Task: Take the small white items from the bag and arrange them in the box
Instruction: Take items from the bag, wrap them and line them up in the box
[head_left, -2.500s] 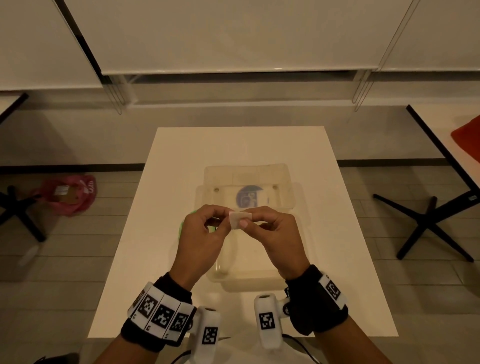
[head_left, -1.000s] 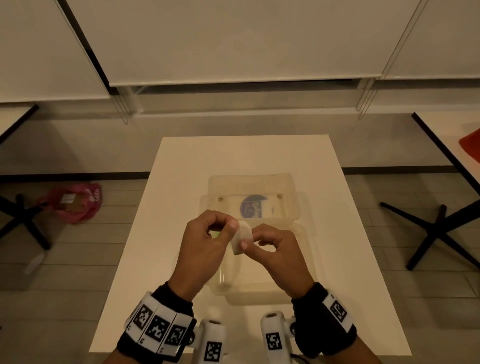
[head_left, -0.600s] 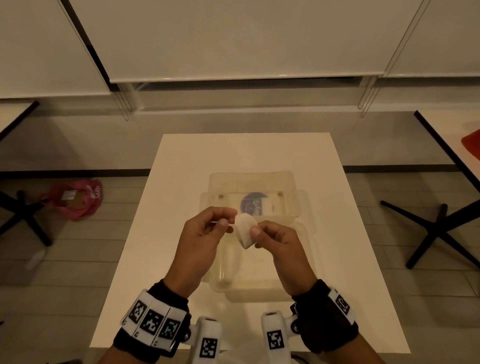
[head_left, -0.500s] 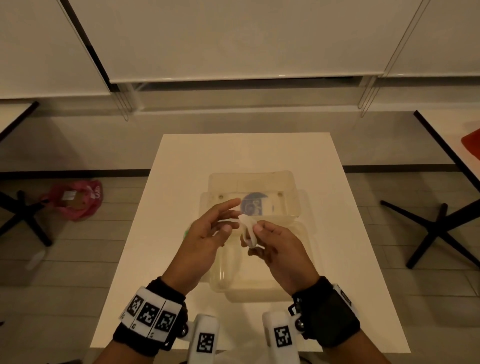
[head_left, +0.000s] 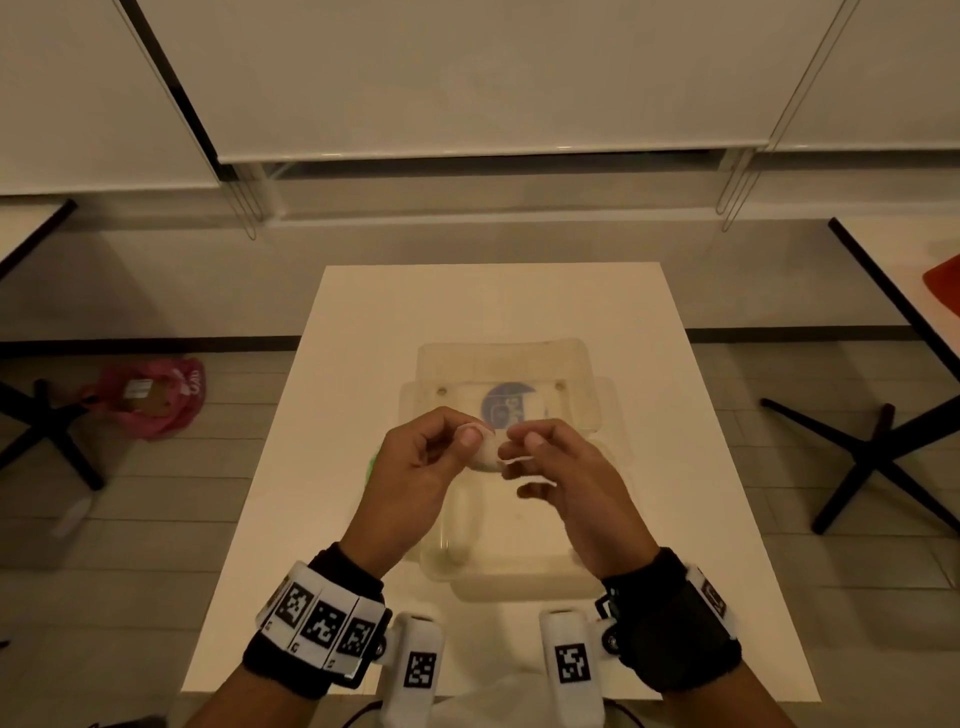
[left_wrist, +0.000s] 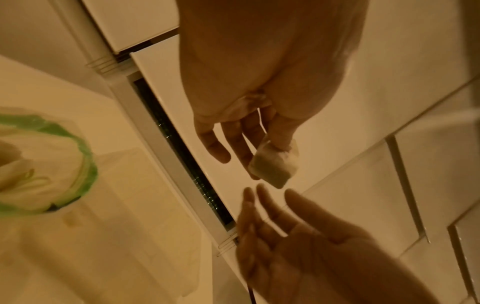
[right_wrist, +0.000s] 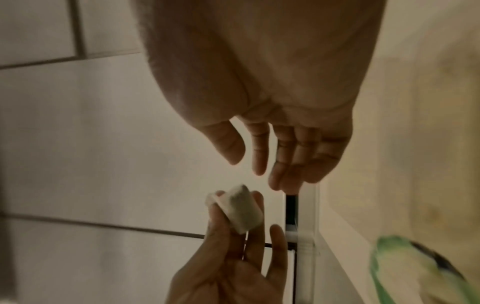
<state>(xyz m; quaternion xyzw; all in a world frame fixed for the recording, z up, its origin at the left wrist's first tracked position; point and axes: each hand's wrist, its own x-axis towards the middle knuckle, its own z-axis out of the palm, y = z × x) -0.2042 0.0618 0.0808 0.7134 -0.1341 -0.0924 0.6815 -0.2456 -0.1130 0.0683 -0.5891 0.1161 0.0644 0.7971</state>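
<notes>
Left hand (left_wrist: 249, 115) pinches white item (left_wrist: 272, 168); right hand (right_wrist: 275, 127) fingers (right_wrist: 259, 152) loosely spread.

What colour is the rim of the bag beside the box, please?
Green, on the bag; it shows best in the left wrist view.

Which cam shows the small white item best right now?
Left wrist: the small white item shows unobstructed, pinched at the left hand fingertips. Right wrist shows it blurrier. Head shows it mostly hidden between both hands.
</notes>
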